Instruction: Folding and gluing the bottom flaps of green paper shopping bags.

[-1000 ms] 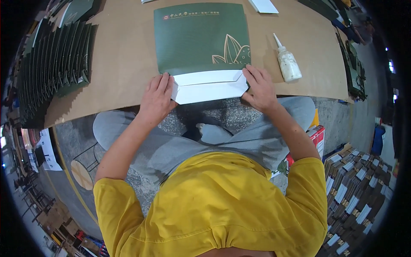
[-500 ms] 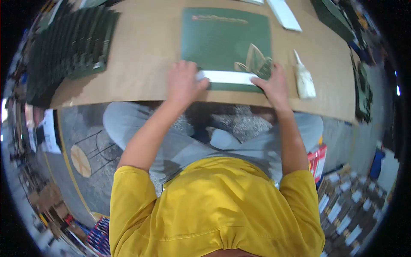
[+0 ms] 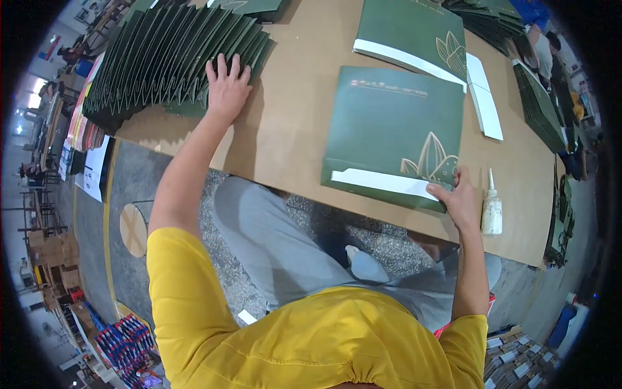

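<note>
A flat green paper bag (image 3: 389, 123) with a gold leaf print lies in front of me. Along its near edge runs a white strip (image 3: 382, 180). My right hand (image 3: 463, 202) pinches the bag's near right corner, thumb on the strip's end and fingers by the side edge. At the left, my left hand (image 3: 228, 91) rests with spread fingers against the right end of a row of folded green bags (image 3: 172, 55), whose pleated edges fan out. Right of my right hand stands or lies a white glue bottle (image 3: 492, 211) with a thin nozzle; which, I cannot tell.
Beyond the bag lie another green bag (image 3: 408, 29) with a white edge and a stack of white strips (image 3: 483, 97). More dark green bags (image 3: 538, 107) are at the table's far right. A round stool (image 3: 133, 230) is on the floor at left. People appear at the far right.
My left hand has left the white strip and moved left to the row of folded bags. My right hand stays at the bag's corner. The view has swung, showing more of the far table.
</note>
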